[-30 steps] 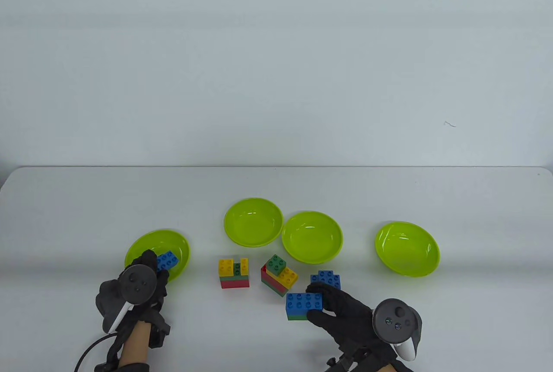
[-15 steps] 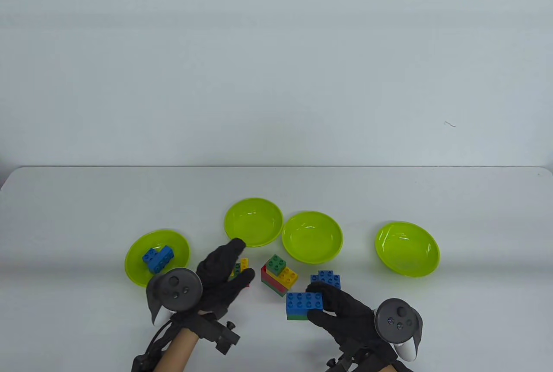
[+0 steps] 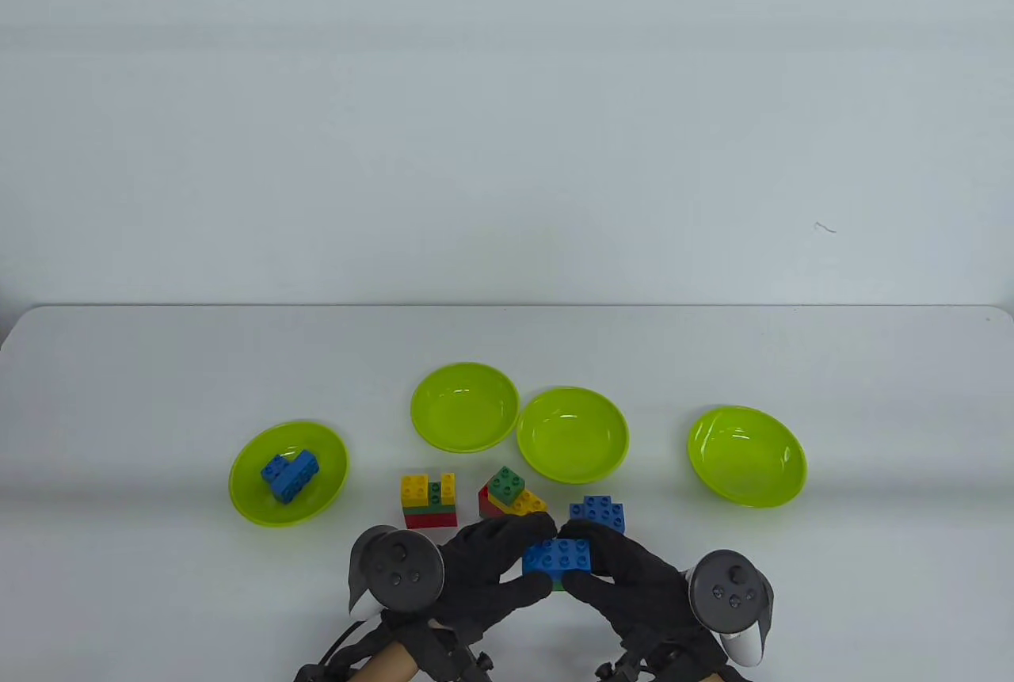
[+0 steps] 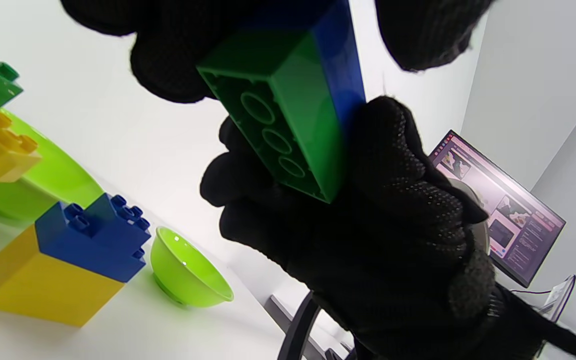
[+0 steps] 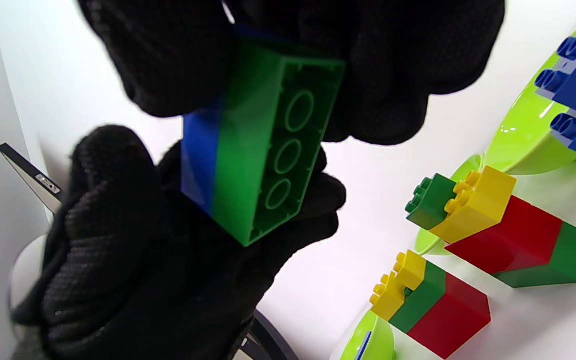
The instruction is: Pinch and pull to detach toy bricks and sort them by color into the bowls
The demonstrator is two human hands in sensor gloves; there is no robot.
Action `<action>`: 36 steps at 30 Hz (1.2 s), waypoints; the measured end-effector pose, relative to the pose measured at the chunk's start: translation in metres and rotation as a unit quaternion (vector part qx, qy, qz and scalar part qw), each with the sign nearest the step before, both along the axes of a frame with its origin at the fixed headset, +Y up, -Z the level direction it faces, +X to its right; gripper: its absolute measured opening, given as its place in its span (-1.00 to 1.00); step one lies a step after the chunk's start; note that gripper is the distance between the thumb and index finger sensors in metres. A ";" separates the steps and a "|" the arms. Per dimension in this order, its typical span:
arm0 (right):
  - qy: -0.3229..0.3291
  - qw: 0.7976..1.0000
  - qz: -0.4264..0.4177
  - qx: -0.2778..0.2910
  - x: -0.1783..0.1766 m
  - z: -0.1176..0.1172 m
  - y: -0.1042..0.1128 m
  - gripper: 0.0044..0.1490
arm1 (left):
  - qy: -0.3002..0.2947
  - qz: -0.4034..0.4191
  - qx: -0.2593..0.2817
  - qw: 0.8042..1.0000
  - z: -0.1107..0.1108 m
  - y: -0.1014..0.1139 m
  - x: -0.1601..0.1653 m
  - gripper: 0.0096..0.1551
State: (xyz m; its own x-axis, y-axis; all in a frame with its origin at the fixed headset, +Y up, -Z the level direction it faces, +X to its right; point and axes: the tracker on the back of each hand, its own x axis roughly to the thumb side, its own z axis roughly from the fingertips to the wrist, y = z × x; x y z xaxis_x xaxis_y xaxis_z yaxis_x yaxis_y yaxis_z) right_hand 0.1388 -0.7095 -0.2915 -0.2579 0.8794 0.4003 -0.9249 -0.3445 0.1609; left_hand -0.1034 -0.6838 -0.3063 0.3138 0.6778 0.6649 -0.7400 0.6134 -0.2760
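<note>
Near desk [image 3: 158, 365] front edge: blue-on-green brick pair [image 3: 558, 558], lifted, pinched between left hand [image 3: 491, 567] and right hand [image 3: 626, 567]. Risk: a sudden pull may fling one brick, scattering the nearby stacks.

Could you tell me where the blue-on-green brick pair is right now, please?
The blue-on-green brick pair is at the table view's bottom centre, held between the left hand and right hand, just in front of the blue-topped stack.
</note>
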 end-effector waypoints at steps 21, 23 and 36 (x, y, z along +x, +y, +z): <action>-0.006 0.998 0.042 0.038 -0.008 0.007 0.003 -0.18 | 0.046 0.017 0.051 0.998 0.006 0.012 -0.002 -0.29; -0.017 0.997 0.055 0.047 -0.009 0.007 0.004 -0.19 | 0.047 0.008 0.056 0.997 0.007 0.013 -0.001 -0.28; -0.024 0.996 0.051 0.067 -0.008 0.007 0.006 -0.19 | 0.062 -0.020 0.091 0.994 0.016 0.024 0.004 -0.29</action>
